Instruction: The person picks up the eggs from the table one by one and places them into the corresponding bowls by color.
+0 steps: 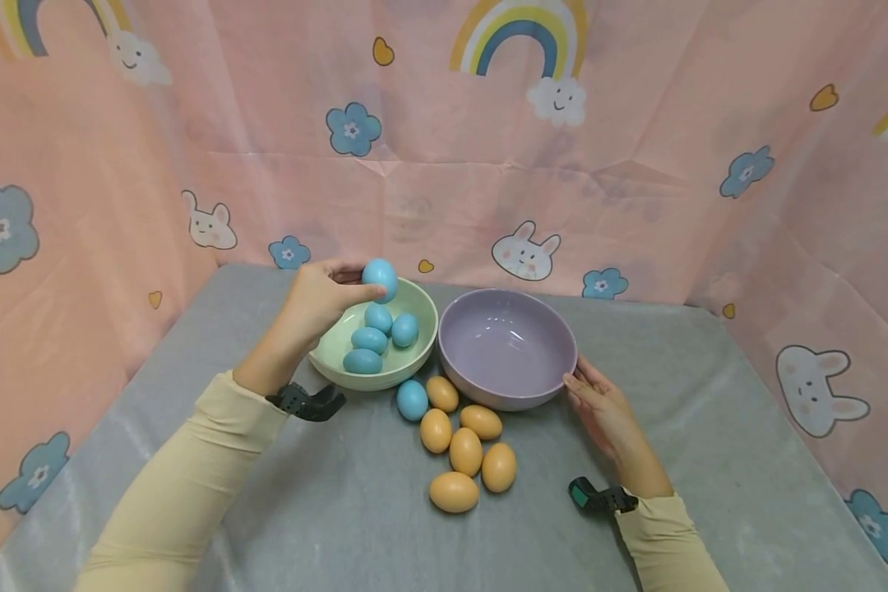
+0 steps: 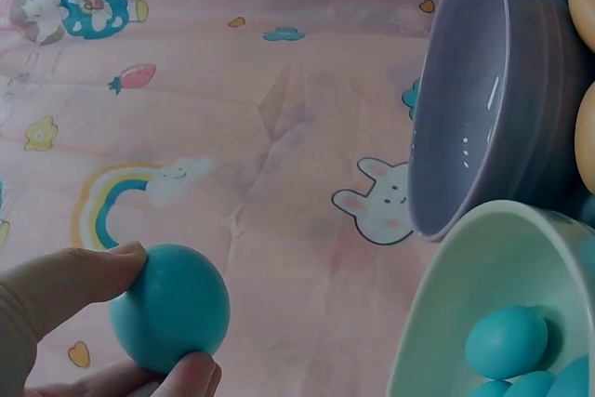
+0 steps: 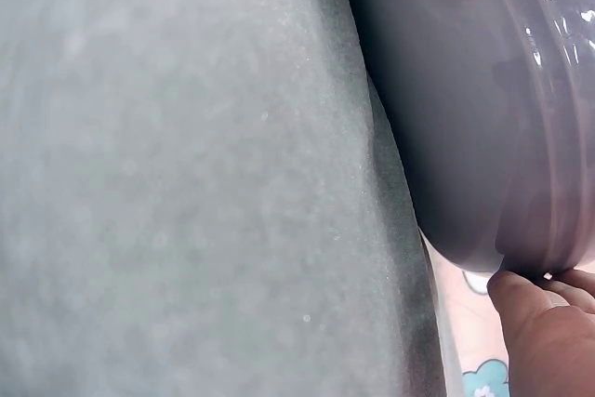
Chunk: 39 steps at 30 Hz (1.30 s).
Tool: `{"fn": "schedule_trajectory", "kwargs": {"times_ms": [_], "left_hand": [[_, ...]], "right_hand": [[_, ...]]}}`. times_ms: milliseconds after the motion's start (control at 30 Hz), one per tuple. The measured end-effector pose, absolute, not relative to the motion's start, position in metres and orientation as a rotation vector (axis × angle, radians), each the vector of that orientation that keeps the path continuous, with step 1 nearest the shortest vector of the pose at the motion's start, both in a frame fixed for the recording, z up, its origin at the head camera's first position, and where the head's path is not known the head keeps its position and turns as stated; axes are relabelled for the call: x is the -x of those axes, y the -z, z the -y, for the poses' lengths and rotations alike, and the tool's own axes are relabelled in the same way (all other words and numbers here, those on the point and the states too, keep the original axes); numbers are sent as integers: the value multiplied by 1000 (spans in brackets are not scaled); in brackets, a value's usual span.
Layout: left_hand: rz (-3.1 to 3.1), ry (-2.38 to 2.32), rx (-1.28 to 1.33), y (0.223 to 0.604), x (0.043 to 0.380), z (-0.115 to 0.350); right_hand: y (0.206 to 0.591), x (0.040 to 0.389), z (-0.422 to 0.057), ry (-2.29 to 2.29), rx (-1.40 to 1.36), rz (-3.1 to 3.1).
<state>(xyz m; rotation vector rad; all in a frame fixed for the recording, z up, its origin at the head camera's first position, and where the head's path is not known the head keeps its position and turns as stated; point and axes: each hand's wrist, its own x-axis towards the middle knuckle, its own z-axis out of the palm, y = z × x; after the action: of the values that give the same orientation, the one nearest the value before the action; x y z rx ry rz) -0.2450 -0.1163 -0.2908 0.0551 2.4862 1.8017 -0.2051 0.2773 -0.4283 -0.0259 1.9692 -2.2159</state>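
Observation:
My left hand [image 1: 318, 300] pinches a blue egg [image 1: 381, 280] between thumb and fingers, held above the pale green bowl [image 1: 329, 370]. In the left wrist view, that egg [image 2: 172, 309] shows clear of the bowl's wall. Several blue eggs [image 1: 370, 340] lie inside the green bowl. My right hand [image 1: 605, 407] holds the purple bowl [image 1: 506, 345] at its right side, thumb at the rim and fingers against the outer wall. In the right wrist view, the fingertips [image 3: 521, 290] meet the outside of the bowl. Nothing lies in the purple bowl.
On the grey table cover [image 1: 326, 501], another blue egg [image 1: 412, 400] lies in front of the bowls, beside several orange eggs [image 1: 465, 451]. The two bowls stand side by side, rims close together. A pink printed curtain [image 1: 429, 189] surrounds the table's back and sides.

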Motion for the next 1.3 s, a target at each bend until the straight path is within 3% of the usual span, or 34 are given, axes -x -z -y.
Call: {"fn": "schedule_trajectory", "kwargs": {"times_ms": [467, 700, 1300], "left_hand": [[-2441, -1812, 149, 333, 278, 125], [-2601, -1599, 262, 358, 287, 127], [-2747, -1404, 322, 379, 296, 123]], "right_hand": [[429, 204, -277, 2222, -1, -1972], [428, 204, -277, 2233, 7, -1962], [429, 204, -277, 2218, 45, -1955]]}}
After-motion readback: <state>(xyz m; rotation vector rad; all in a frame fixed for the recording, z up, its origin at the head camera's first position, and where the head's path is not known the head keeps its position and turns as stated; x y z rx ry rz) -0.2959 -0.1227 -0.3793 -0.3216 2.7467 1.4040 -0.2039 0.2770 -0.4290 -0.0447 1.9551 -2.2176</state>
